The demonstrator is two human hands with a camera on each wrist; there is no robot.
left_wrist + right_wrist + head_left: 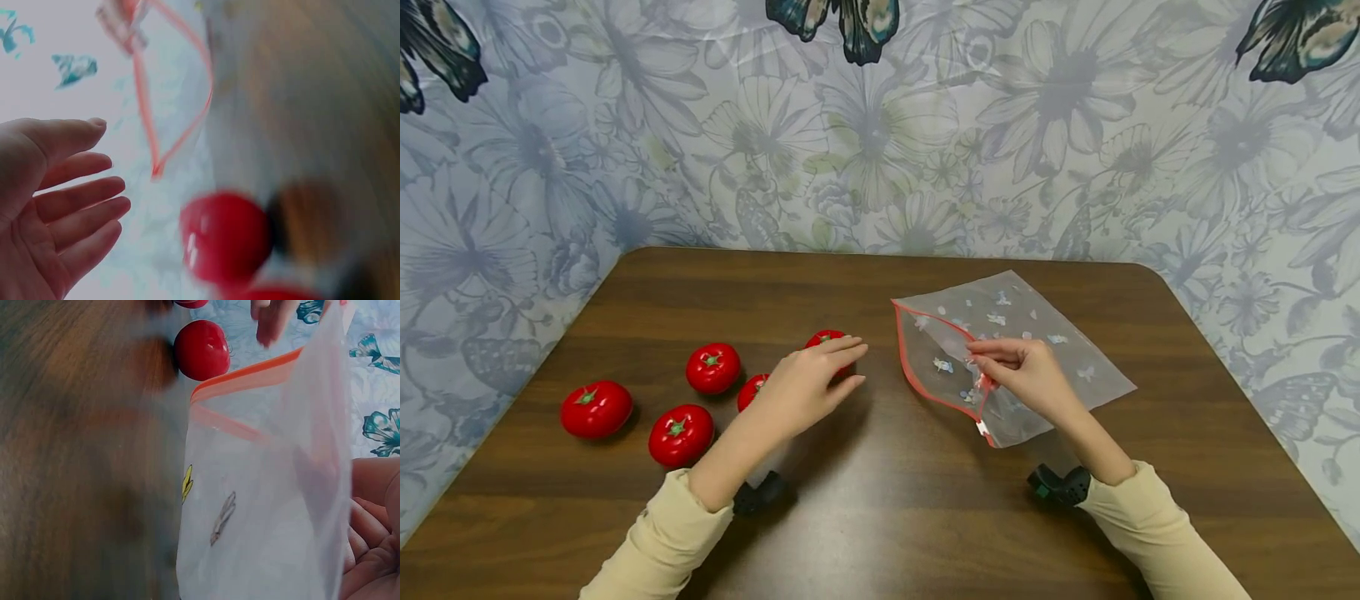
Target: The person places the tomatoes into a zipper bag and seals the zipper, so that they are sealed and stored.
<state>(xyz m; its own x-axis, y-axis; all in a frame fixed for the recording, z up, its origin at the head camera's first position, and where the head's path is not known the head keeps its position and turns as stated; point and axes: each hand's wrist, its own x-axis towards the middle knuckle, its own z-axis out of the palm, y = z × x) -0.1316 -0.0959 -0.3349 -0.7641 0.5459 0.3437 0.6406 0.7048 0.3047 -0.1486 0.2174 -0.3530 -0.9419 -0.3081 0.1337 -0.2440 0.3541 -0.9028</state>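
Note:
A clear zip bag (1045, 333) with a red-edged mouth and small printed figures lies at the table's right. My right hand (1030, 375) pinches the upper edge of its mouth, which stands parted toward the left; the right wrist view shows the bag (250, 506) beside the hand (375, 531). My left hand (801, 383) hovers over the middle with fingers extended, holding nothing. Behind it a red tomato (825, 337) is partly hidden, and another tomato (751, 392) shows beside the wrist. In the left wrist view the hand (62, 200) is apart from a tomato (225, 237).
Three more tomatoes stand on the left: one at the far left (597, 410), one behind (713, 368) and one nearer the front (681, 436). The wooden table (880, 533) meets a flowered cloth (880, 150) with butterflies at its back edge.

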